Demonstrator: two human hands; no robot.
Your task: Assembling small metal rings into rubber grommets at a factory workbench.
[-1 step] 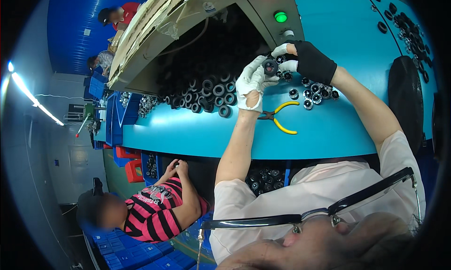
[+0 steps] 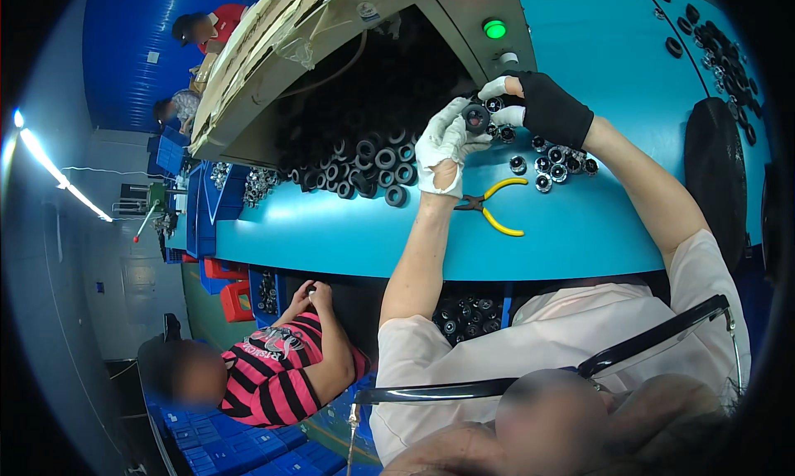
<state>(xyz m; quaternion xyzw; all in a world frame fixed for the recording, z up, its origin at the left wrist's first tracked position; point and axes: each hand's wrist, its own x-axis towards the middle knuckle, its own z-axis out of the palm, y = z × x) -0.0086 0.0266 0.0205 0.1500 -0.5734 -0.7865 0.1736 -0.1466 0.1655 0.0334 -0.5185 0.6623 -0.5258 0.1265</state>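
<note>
My left hand (image 2: 441, 149), in a white glove, is closed round a small black wheel (image 2: 476, 118) with its round face turned up. Just right of it is my right hand (image 2: 551, 108), in a black glove with white coverings on the fingertips. Its thumb and forefinger close in on either side of a shiny chrome hub (image 2: 494, 104), close against the wheel. Several more chrome hubs (image 2: 558, 173) lie below my right hand. Pliers with yellow handles (image 2: 503, 221) rest on the blue table, right of my left wrist.
Black rings (image 2: 385, 159) are heaped left of my hands, spilling from the dark opening of a machine (image 2: 513, 41) with red and green lights. More rings (image 2: 729, 62) lie far right. A co-worker in a striped shirt (image 2: 277, 368) sits at lower left. A bin of black-and-chrome parts (image 2: 468, 319) is below the table edge (image 2: 580, 275).
</note>
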